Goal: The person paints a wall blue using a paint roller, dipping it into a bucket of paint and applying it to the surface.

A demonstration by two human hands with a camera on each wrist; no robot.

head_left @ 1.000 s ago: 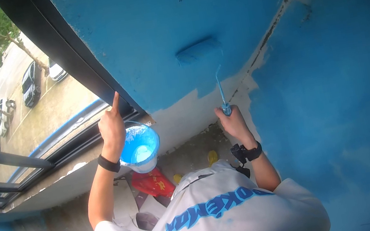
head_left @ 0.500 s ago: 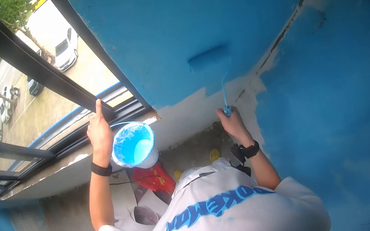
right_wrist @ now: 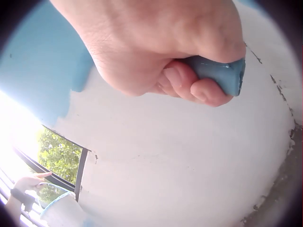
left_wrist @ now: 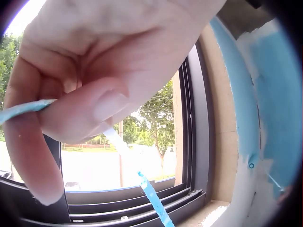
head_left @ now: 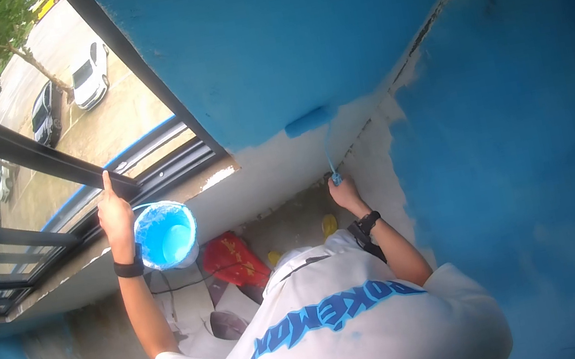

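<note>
In the head view my left hand [head_left: 115, 217] holds up a white bucket [head_left: 153, 243] with blue paint inside, index finger pointing up at the window frame [head_left: 57, 160]. The left wrist view shows fingers of the left hand [left_wrist: 94, 71] curled round the bucket's thin, paint-smeared handle [left_wrist: 154, 201]. My right hand [head_left: 346, 194] grips a paint roller by its handle; the blue roller head [head_left: 307, 122] lies at the wall, along the lower edge of the blue paint. Seen from the right wrist, the right hand [right_wrist: 161, 38] is wrapped round the blue handle [right_wrist: 220, 75].
The window stands at the left, with parked cars [head_left: 88, 76] outside. A cracked corner line divides the front wall [head_left: 261, 30] from the right wall [head_left: 496, 142]. Below the bucket lies a red bag [head_left: 234, 262] on the floor, beside a round container [head_left: 228, 324].
The roller has moved down the wall from the blue area to its lower edge, with the right hand lower. My left hand and the bucket have shifted left.
</note>
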